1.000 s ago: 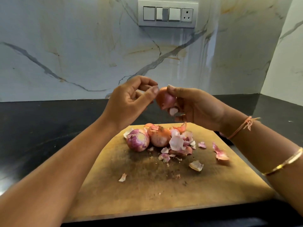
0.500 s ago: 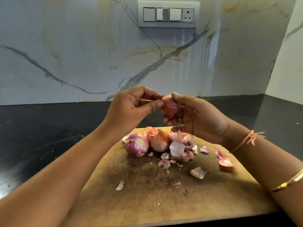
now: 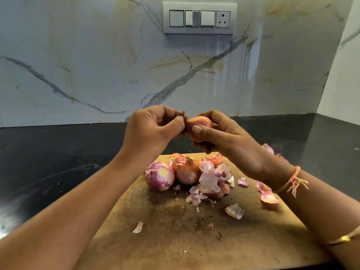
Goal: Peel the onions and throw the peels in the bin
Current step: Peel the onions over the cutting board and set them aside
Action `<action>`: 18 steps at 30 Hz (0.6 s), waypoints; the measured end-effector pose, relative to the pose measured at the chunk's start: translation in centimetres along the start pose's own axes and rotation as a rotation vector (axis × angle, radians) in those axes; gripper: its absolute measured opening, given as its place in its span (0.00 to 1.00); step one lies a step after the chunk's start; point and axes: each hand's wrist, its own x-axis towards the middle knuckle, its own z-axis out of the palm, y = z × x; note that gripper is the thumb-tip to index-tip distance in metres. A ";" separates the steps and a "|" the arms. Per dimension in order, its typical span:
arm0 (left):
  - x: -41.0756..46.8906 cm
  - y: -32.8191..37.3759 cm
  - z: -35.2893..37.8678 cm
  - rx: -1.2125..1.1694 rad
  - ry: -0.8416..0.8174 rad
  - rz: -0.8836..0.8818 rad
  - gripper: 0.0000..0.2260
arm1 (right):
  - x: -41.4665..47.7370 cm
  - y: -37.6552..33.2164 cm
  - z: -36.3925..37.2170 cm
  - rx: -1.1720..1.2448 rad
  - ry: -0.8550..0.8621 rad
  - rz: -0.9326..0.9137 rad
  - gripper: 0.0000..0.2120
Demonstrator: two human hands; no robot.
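Right hand (image 3: 229,137) grips onion (image 3: 200,122), thumb across its front, fingers curled behind. Left hand (image 3: 153,129) pinches a skin strip (image 3: 183,115) at the onion's left end, above the cutting board (image 3: 175,240).

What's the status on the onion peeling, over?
Right hand grips onion. Left hand pinches skin at its tip. Loose peels on board, nothing blocking.

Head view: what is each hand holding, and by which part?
The right hand grips the onion round its body; the left hand pinches peel at its left end.
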 end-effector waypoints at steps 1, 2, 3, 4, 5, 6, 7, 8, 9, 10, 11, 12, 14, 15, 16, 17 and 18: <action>0.0 0.0 0.1 -0.057 0.000 -0.042 0.08 | 0.0 0.0 0.0 0.008 -0.001 0.000 0.21; -0.1 0.1 0.2 -0.113 -0.004 -0.085 0.08 | 0.0 0.1 0.0 0.017 -0.003 0.001 0.21; -0.1 0.2 0.3 -0.169 -0.009 -0.125 0.08 | 0.0 0.1 0.0 0.026 -0.006 0.004 0.22; -0.1 0.4 0.4 -0.224 -0.011 -0.165 0.08 | 0.0 0.2 0.0 0.038 -0.008 0.010 0.23; -0.1 0.4 0.4 -0.278 -0.011 -0.201 0.08 | 0.0 0.3 -0.1 0.052 -0.010 0.018 0.23; -0.1 0.5 0.4 -0.328 -0.011 -0.234 0.08 | 0.0 0.4 -0.1 0.067 -0.011 0.024 0.22; -0.1 0.5 0.4 -0.377 -0.014 -0.263 0.08 | 0.1 0.5 -0.2 0.084 -0.013 0.030 0.21; 0.0 0.6 0.4 -0.425 -0.019 -0.292 0.08 | 0.1 0.6 -0.2 0.105 -0.017 0.037 0.19; 0.0 0.7 0.4 -0.466 -0.026 -0.316 0.08 | 0.1 0.7 -0.3 0.130 -0.024 0.044 0.18; 0.1 0.7 0.3 -0.493 -0.037 -0.335 0.07 | 0.1 0.7 -0.4 0.157 -0.032 0.052 0.18; 0.1 0.8 0.2 -0.510 -0.048 -0.348 0.07 | 0.1 0.7 -0.5 0.185 -0.039 0.063 0.18; 0.2 0.8 0.0 -0.516 -0.053 -0.356 0.07 | 0.1 0.7 -0.5 0.213 -0.043 0.074 0.18; 0.3 0.5 -0.3 -0.485 -0.037 -0.347 0.06 | 0.0 0.7 -0.7 0.262 -0.046 0.096 0.19; 0.4 0.4 -0.5 -0.424 -0.025 -0.321 0.05 | 0.0 0.7 -0.7 0.275 -0.043 0.104 0.20; 0.4 0.3 -0.6 -0.336 -0.022 -0.282 0.05 | 0.0 0.7 -0.8 0.280 -0.039 0.109 0.19; 0.3 0.2 -0.6 -0.239 -0.030 -0.237 0.06 | 0.0 0.7 -0.8 0.280 -0.034 0.114 0.19; 0.2 0.1 -0.6 -0.152 -0.050 -0.191 0.06 | 0.1 0.7 -0.9 0.277 -0.030 0.119 0.19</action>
